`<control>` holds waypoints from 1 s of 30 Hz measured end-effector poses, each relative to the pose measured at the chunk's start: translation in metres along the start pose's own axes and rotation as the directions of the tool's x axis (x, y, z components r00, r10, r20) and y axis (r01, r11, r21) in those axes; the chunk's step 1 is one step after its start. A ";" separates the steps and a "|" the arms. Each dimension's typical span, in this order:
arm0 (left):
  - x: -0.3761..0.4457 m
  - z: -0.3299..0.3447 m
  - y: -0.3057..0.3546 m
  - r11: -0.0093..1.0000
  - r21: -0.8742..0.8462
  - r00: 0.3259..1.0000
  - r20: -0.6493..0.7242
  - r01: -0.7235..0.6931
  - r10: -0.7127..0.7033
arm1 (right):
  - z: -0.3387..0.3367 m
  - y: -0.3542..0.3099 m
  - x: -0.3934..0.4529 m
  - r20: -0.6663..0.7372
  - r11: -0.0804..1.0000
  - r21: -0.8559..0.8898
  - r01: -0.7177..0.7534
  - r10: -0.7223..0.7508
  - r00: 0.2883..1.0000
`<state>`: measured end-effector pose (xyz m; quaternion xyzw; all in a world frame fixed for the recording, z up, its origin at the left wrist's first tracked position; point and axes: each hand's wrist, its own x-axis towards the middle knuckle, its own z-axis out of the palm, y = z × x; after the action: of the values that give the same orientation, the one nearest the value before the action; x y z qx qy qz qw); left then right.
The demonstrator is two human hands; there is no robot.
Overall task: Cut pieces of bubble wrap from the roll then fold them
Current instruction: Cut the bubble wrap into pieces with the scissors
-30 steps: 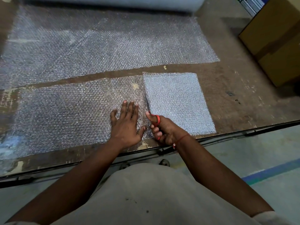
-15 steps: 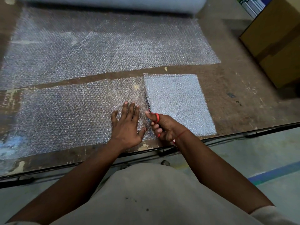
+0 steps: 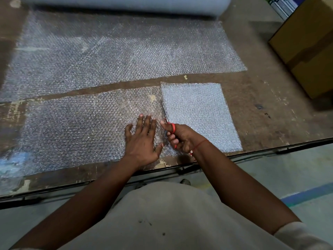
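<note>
Bubble wrap strip (image 3: pixel 81 127) lies flat along the near side of the table (image 3: pixel 270 109), already parted from the wider sheet (image 3: pixel 117 56) that runs back to the roll (image 3: pixel 126 2) at the far edge. At the strip's right end a denser, whiter pad of folded wrap (image 3: pixel 200 114) lies just beside the cut line, seemingly used as a size guide, though I cannot tell whether it rests on the strip or beside it. Left hand (image 3: pixel 142 139) is spread flat with straight fingers, pressing the strip down just left of the cut. Right hand (image 3: pixel 177 137) is curled round the red handles of the scissors (image 3: pixel 166 120), whose blades point away from the person along the pad's left edge; the cut looks to be partway across, with the far part of the strip not yet severed. The main risk is the film bunching in the blades instead of shearing, since thin wrap tends to fold when it is slack, so loosening the left hand's pressure would likely give a ragged or wandering edge. Drifting right would nick the folded pad; drifting left would bring the blades toward the left fingertips (image 3: pixel 144 117), which sit near the line. A cardboard box (image 3: pixel 306 42) stands well apart at the right and should not interfere.
</note>
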<state>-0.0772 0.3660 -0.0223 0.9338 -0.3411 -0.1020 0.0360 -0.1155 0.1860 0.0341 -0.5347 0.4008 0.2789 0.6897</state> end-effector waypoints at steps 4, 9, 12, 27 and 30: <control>0.000 0.001 -0.001 1.000 -0.022 1.000 -0.016 -0.005 0.005 | -0.001 0.000 0.002 0.015 0.999 0.050 0.005 -0.006 1.000; 0.000 0.000 -0.001 1.000 -0.031 1.000 -0.013 0.001 -0.001 | 0.001 -0.007 -0.006 0.010 0.998 0.060 0.010 -0.010 1.000; 0.000 -0.002 -0.002 0.999 -0.038 1.000 -0.014 0.002 -0.003 | 0.003 -0.013 -0.011 0.009 0.996 0.084 0.004 -0.005 1.000; -0.002 0.000 -0.007 0.998 -0.068 0.999 -0.048 0.018 -0.021 | 0.004 -0.029 0.007 0.016 0.999 -0.037 0.033 -0.033 0.999; -0.002 -0.001 -0.007 0.998 -0.055 0.999 -0.032 0.026 -0.027 | 0.003 -0.028 0.010 0.029 0.999 -0.032 0.031 -0.030 0.999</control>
<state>-0.0743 0.3724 -0.0218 0.9384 -0.3252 -0.0963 0.0658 -0.0871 0.1807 0.0406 -0.5477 0.3781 0.2823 0.6909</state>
